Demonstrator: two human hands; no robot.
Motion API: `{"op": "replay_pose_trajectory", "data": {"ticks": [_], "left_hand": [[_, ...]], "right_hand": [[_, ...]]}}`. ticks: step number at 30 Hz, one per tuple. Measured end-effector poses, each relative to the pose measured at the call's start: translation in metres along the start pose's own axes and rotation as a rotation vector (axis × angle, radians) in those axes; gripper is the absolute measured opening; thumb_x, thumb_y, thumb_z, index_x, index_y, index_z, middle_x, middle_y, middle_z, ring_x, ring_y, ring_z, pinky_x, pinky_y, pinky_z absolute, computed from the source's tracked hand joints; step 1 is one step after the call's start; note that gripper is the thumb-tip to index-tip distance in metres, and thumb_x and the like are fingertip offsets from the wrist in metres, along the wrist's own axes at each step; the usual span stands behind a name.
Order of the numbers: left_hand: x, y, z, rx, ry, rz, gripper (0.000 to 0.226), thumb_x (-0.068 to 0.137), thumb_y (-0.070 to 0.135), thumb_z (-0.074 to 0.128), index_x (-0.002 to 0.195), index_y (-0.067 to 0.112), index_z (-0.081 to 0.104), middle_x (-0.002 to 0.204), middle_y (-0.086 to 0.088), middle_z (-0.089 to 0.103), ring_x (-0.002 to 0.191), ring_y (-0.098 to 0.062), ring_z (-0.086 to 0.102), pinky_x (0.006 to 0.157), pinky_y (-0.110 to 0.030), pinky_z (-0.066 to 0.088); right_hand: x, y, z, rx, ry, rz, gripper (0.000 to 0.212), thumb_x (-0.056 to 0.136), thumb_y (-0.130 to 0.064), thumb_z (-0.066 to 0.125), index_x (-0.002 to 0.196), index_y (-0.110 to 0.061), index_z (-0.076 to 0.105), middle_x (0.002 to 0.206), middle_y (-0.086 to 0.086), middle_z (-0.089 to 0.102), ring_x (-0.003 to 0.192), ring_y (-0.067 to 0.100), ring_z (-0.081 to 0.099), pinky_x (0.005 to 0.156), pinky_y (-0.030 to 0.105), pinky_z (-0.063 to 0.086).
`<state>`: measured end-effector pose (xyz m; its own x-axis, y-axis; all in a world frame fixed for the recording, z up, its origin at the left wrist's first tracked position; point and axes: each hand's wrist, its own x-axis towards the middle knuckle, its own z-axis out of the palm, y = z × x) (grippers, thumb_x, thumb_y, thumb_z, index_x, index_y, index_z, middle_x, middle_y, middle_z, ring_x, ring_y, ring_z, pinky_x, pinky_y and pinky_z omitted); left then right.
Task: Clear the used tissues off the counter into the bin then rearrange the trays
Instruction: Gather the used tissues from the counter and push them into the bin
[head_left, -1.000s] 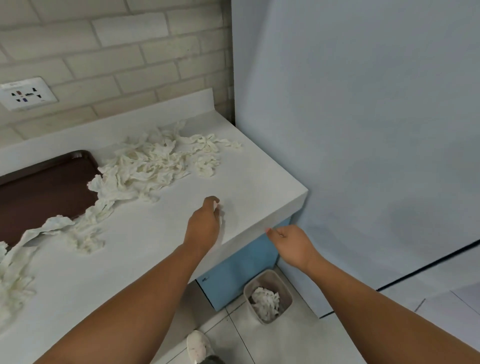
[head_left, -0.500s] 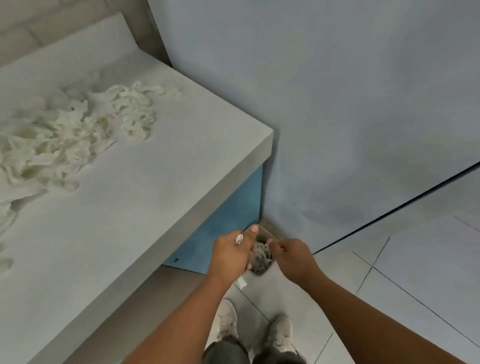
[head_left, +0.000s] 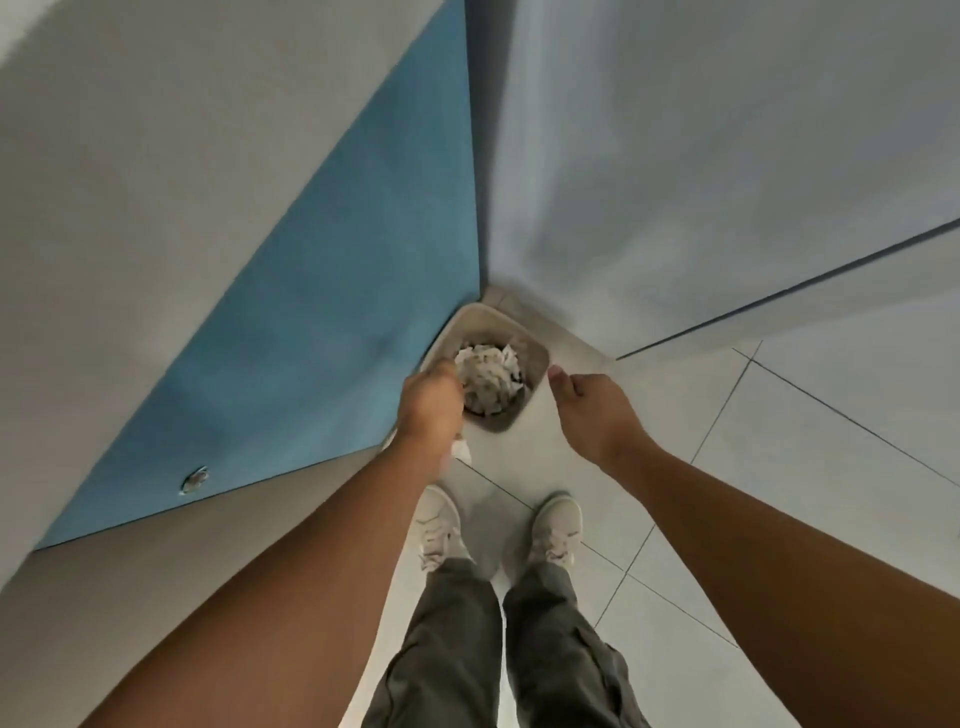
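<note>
A small beige bin (head_left: 539, 357) stands on the floor in the corner between the blue cabinet and the wall. Crumpled used tissues (head_left: 488, 375) fill it. My left hand (head_left: 431, 402) hangs over the bin's left rim, its back toward me, with the fingers pointing down and hidden; I cannot see whether it holds a tissue. My right hand (head_left: 592, 408) hovers just right of the bin, thumb out, fingers loosely curled and holding nothing. A white tissue scrap (head_left: 461, 451) shows on the floor beside my left wrist. The counter top and trays are out of view.
The blue cabinet front (head_left: 332, 322) rises at the left under the grey counter edge (head_left: 156, 156). A pale wall (head_left: 701, 156) closes the right side. My two shoes (head_left: 439, 525) stand on the tiled floor just before the bin.
My view has swung from the counter down to the floor. Both hands have dropped from the counter edge to the bin, and the left one carried a tissue piece down.
</note>
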<state>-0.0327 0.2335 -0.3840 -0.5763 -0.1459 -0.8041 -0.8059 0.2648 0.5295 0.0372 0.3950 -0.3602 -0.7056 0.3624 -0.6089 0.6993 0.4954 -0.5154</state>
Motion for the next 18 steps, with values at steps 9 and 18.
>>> {"op": "replay_pose_trajectory", "data": {"ticks": [9,18], "left_hand": [[0.101,-0.029,0.050,-0.236,-0.026,-0.141,0.038,0.101,0.016,0.040,0.063,0.019,0.038,0.037,0.008,0.035,0.034,-0.010,0.031,0.038,-0.017,0.025],[0.170,-0.053,0.063,-0.166,-0.166,-0.226,0.023,0.096,0.042,0.055,0.083,0.023,0.059,0.092,-0.002,0.065,0.096,-0.023,0.061,0.090,-0.035,0.049]], "right_hand": [[0.068,0.061,0.064,0.337,-0.054,0.159,0.047,0.100,-0.036,0.039,0.057,-0.016,0.038,0.055,0.001,0.037,0.054,0.021,0.032,0.052,0.029,0.029],[0.107,0.088,0.106,0.473,-0.170,0.262,0.030,0.093,-0.007,0.034,0.081,-0.016,0.060,0.071,-0.002,0.048,0.055,0.014,0.039,0.048,0.023,0.029]]}}
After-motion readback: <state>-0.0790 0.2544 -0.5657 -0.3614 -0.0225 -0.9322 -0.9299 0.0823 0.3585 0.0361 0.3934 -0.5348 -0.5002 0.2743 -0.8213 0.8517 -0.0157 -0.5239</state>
